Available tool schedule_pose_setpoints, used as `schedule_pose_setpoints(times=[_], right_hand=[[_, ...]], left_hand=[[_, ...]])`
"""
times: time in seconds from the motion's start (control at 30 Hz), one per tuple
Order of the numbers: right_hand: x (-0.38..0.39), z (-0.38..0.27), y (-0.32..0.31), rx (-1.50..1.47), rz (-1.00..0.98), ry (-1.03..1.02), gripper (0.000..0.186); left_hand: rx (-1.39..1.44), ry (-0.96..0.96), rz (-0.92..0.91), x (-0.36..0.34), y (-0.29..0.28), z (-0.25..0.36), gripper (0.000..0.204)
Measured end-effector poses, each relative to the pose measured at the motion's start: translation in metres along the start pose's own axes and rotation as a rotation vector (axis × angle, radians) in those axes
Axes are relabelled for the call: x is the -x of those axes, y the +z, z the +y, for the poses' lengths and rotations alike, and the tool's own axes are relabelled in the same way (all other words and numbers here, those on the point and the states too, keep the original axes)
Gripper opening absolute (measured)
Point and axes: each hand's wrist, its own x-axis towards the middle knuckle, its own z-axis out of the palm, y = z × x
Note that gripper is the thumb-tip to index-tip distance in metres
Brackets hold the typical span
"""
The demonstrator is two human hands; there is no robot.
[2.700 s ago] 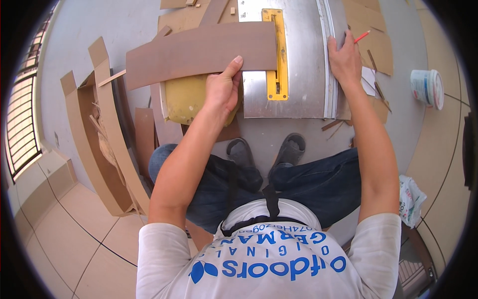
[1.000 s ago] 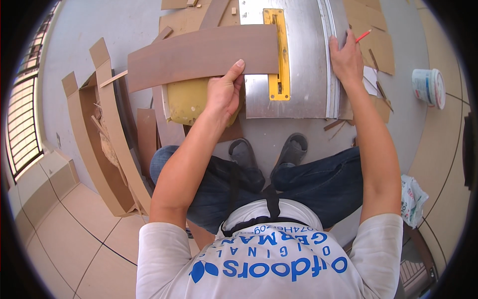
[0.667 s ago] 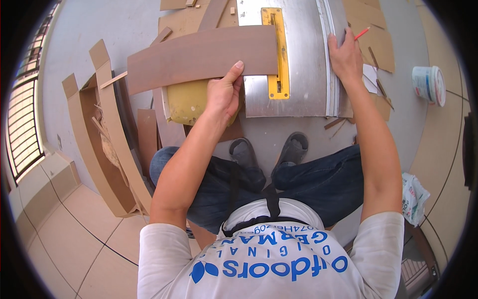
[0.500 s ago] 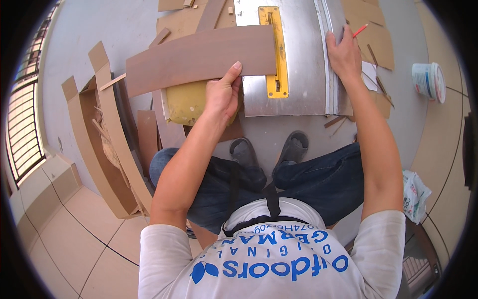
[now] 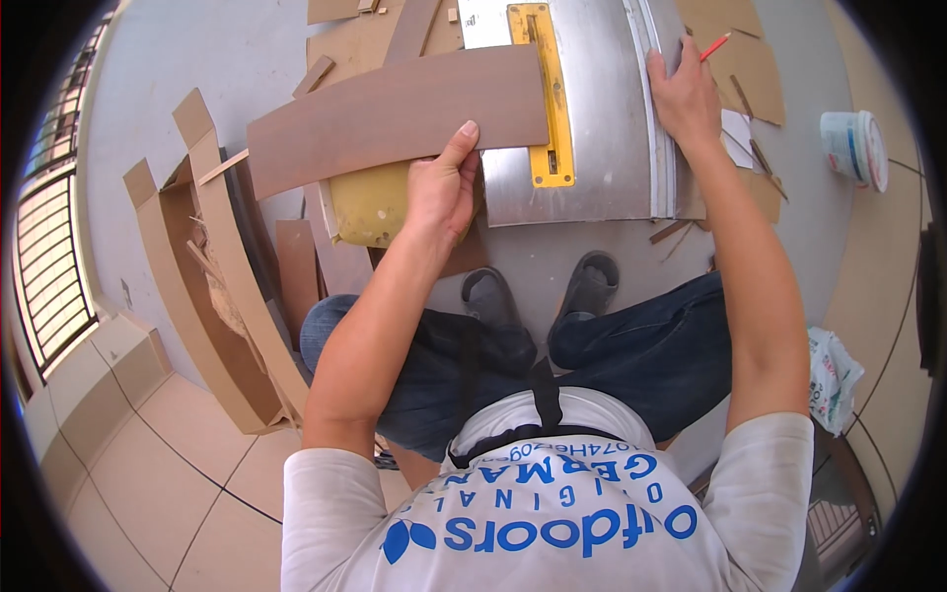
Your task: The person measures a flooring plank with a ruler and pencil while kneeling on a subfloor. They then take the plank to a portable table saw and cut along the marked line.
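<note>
1. Across the upper middle of the frame lies the brown board (image 5: pixel 395 113), its right end over the yellow insert (image 5: pixel 554 163) of the metal surface (image 5: pixel 602 148), its left end reaching toward the cardboard box (image 5: pixel 178 266).
2. At the near long edge of the board, right of its middle, the left grip (image 5: pixel 440 189) is closed on it: the thumb lies flat on the upper face, the other fingers are mostly hidden below.
3. At the upper right, the right grip (image 5: pixel 688 104) has the red pencil (image 5: pixel 715 46) tucked by its fingers and touches the pale rail (image 5: pixel 643 69). How firmly it presses, I cannot tell.
4. I judge the board to be stiff and rather light, because it looks thin and one hand holds it. Its curved outline may come partly from the lens.
5. Its face looks smooth, so it can probably slide or turn; a broad thumb with fingers beneath seems a safe hold.
6. Since the long part extends to the left, above the yellow housing (image 5: pixel 370 207), a hold nearer the middle would balance better. The corners may chip if knocked.
</note>
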Motion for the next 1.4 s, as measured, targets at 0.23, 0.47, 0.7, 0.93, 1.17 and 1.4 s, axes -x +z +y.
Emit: schedule_pose_setpoints(times=[0.23, 0.47, 0.7, 0.93, 1.17, 1.4], right_hand=[[0.000, -0.001, 0.000, 0.004, 0.002, 0.005, 0.074], [-0.001, -0.003, -0.002, 0.008, -0.014, 0.023, 0.074], [0.000, -0.005, -0.002, 0.006, -0.002, 0.016, 0.074], [-0.001, -0.002, -0.003, 0.009, -0.003, 0.004, 0.074], [0.002, -0.008, -0.007, -0.005, -0.020, -0.013, 0.073], [0.002, -0.015, -0.014, -0.019, -0.049, 0.019, 0.073]], left_hand=[[0.011, 0.005, -0.012, 0.001, -0.002, -0.001, 0.034], [0.003, 0.001, 0.003, 0.003, -0.001, -0.002, 0.031], [-0.005, 0.003, 0.002, 0.005, -0.002, 0.000, 0.030], [0.009, -0.003, 0.008, 0.004, -0.001, -0.001, 0.030], [0.122, -0.017, 0.066, 0.011, -0.007, 0.000, 0.031], [0.091, -0.001, 0.035, 0.007, -0.009, 0.001, 0.029]])
